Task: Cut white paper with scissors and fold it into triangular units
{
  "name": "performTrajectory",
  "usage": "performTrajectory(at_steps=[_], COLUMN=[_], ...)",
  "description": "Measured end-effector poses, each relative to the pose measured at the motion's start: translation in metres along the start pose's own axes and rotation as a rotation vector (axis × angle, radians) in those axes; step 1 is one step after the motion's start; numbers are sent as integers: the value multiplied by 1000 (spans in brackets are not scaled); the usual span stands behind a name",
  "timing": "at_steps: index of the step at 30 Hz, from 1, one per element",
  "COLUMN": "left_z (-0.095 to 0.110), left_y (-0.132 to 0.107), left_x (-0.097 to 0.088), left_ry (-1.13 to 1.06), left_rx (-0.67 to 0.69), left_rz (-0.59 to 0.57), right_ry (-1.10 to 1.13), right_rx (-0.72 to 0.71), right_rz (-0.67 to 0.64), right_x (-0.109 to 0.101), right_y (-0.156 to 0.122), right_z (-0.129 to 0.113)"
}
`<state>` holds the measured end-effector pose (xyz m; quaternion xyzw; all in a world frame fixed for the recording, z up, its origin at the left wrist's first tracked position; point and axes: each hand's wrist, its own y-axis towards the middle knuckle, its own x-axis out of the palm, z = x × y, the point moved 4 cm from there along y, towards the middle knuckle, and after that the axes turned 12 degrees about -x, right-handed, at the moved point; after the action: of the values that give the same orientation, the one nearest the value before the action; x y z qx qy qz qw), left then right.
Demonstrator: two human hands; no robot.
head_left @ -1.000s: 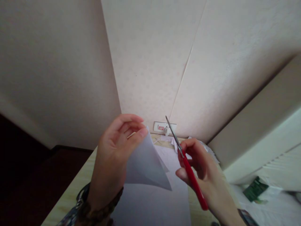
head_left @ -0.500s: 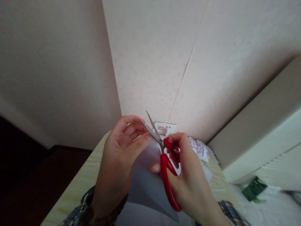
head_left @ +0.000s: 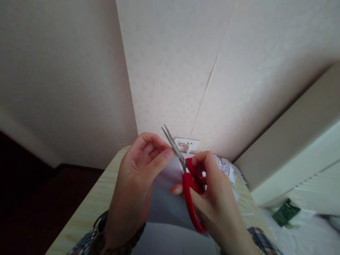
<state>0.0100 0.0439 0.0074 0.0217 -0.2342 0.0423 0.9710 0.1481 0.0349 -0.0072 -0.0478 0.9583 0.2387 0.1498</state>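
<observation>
Red-handled scissors [head_left: 191, 203] are in my right hand [head_left: 216, 194], with the thumb and fingers through the loops. Their blades point up and to the left and stand only slightly apart. A sheet of white paper [head_left: 167, 202] hangs from my left hand [head_left: 138, 173], its top edge pinched between thumb and fingers. The blades cross the paper's top edge right beside my left fingertips. How far any cut runs in the paper is hidden behind my hands.
A light wooden table [head_left: 92, 198] lies under my hands, against the wall. Paper scraps [head_left: 227, 168] are heaped at its back right. A wall socket [head_left: 182, 144] with a plug sits just behind. A green packet [head_left: 287, 212] lies on a white surface at right.
The scissor blades have closed from wide apart to nearly together. My left hand has shifted slightly right, towards the blades. The paper's lower edge has swung a little.
</observation>
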Motion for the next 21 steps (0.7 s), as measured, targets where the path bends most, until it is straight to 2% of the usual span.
performTrajectory(at_steps=[2, 6, 9, 13, 17, 21], left_z=[1, 3, 3, 2, 2, 4], left_y=[0, 1, 1, 0, 1, -1], left_x=[-1, -1, -1, 0, 0, 0], left_ry=[-11, -25, -22, -22, -54, -49], left_rx=[1, 13, 18, 23, 27, 47], left_rz=[13, 77, 87, 45, 23, 30], right_ry=[89, 165, 83, -69, -94, -114], right_rx=[27, -12, -51, -79, -77, -60], right_rz=[14, 64, 68, 8, -46, -36], right_x=[-2, -8, -9, -4, -3, -4], right_y=[2, 6, 3, -3, -4, -5], right_z=[2, -2, -5, -6, -7, -9])
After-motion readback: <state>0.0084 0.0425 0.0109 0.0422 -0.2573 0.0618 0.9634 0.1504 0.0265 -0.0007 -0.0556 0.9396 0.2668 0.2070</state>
